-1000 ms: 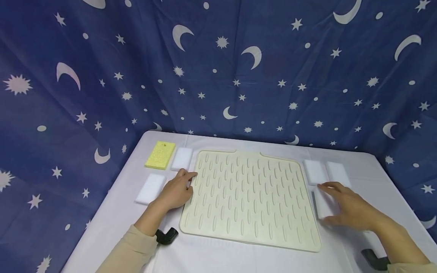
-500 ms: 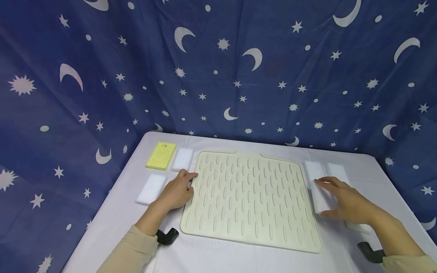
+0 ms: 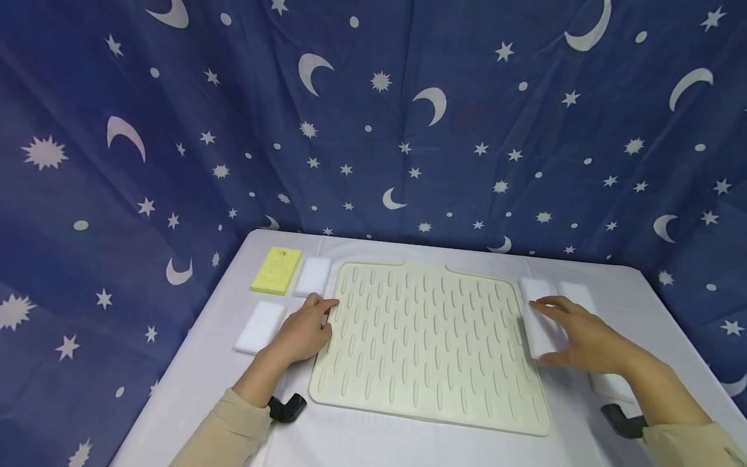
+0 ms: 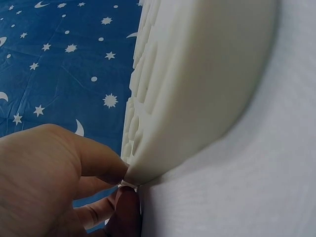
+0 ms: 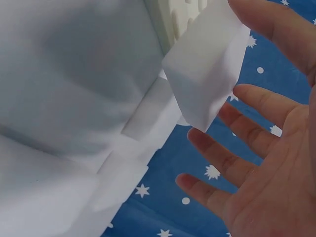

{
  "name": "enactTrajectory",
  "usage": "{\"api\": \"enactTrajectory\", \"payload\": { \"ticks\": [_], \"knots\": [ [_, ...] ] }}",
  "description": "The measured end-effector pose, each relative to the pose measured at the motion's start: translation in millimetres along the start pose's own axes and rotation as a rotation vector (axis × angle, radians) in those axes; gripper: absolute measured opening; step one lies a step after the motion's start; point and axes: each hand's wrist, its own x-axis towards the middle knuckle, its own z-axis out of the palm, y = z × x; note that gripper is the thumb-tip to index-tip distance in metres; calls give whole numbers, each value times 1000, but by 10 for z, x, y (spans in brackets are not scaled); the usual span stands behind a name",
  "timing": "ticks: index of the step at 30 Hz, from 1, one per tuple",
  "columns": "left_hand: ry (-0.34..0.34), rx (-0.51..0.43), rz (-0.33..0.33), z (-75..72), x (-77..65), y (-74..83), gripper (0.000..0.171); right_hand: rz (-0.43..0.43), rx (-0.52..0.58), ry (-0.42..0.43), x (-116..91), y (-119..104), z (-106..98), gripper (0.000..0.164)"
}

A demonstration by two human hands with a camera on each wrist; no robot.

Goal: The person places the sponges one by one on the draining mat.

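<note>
My left hand [image 3: 300, 331] pinches the left edge of a cream ridged mat [image 3: 432, 344]; the left wrist view shows its thumb and index finger meeting at the mat's edge [image 4: 197, 113]. A white sponge block [image 3: 543, 331] is in my right hand [image 3: 589, 337], above the mat's right edge. In the right wrist view, this block [image 5: 205, 64] is tilted and off the table, with the thumb at one end and fingertips at its other side. The outer fingers stay spread apart.
At the mat's left lie a yellow sponge [image 3: 276, 270] and two white blocks, one farther back [image 3: 313, 277] and one nearer [image 3: 260, 326]. Two white blocks [image 3: 578, 295] lie at the back right. Another pale block [image 3: 611, 387] is partly under my right wrist. A patterned curtain [image 3: 373, 130] hangs behind.
My right hand has carried the white sponge block left and slightly away from me, towards the mat's right edge. More of the pale block near my right wrist shows. My left hand stays in place.
</note>
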Motion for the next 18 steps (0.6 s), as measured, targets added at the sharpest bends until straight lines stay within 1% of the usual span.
{"api": "enactTrajectory", "payload": {
  "ticks": [7,12,18],
  "knots": [
    [-1,-8,-1,20,-7,-6,52,-4,15,-10,57,-11,-26,106],
    [-2,2,-2,31,-9,-10,52,-26,11,2,98,-7,-43,105],
    [4,8,-2,16,-4,3,52,-27,10,-2,173,-18,-65,104]
  ]
}}
